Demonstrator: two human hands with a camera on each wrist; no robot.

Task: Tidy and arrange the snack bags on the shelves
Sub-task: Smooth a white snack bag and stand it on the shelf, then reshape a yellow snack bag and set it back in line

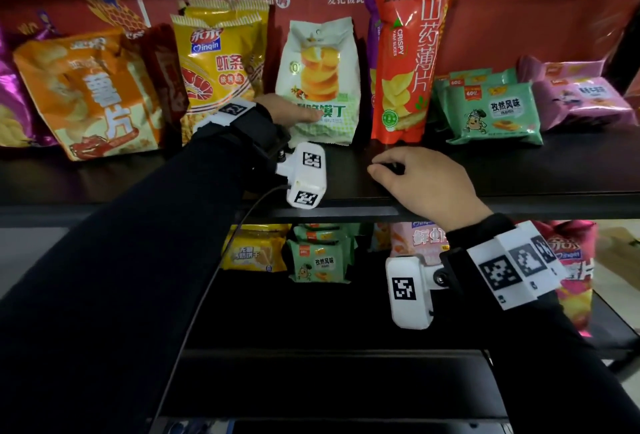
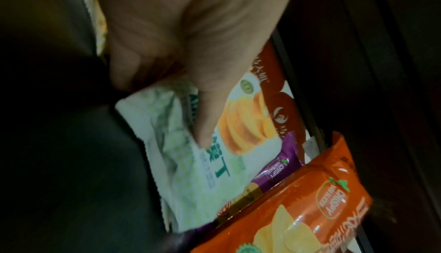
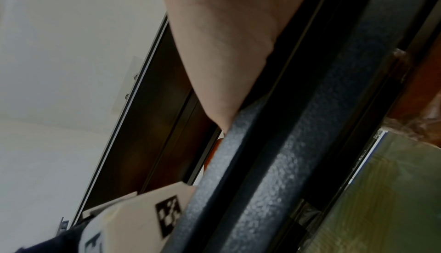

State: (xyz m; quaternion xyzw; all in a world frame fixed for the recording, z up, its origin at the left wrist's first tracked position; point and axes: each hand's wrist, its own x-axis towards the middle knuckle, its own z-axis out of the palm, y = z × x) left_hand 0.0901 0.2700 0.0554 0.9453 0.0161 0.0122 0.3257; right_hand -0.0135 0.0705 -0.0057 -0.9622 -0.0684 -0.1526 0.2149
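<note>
A white and green snack bag (image 1: 322, 62) stands upright mid-shelf between a yellow shrimp-stick bag (image 1: 214, 66) and a tall red yam-crisp bag (image 1: 408, 52). My left hand (image 1: 299, 114) grips the white bag's lower left part. In the left wrist view the thumb (image 2: 205, 125) lies on the front of the bag (image 2: 190, 181) and the fingers curl behind its edge. My right hand (image 1: 384, 170) rests on the black shelf (image 1: 519, 170) in front of the red bag, fingers loosely curled, holding nothing. The right wrist view shows only its palm (image 3: 226, 49) over the shelf edge (image 3: 262, 172).
An orange crisp bag (image 1: 90, 94) leans at the left. Green packs (image 1: 495, 114) and pink packs (image 1: 581, 97) lie flat at the right. A purple bag (image 2: 276, 170) stands behind the red one (image 2: 298, 215). On the lower shelf sit yellow (image 1: 252, 253), green (image 1: 318, 260) and pink bags (image 1: 415, 239).
</note>
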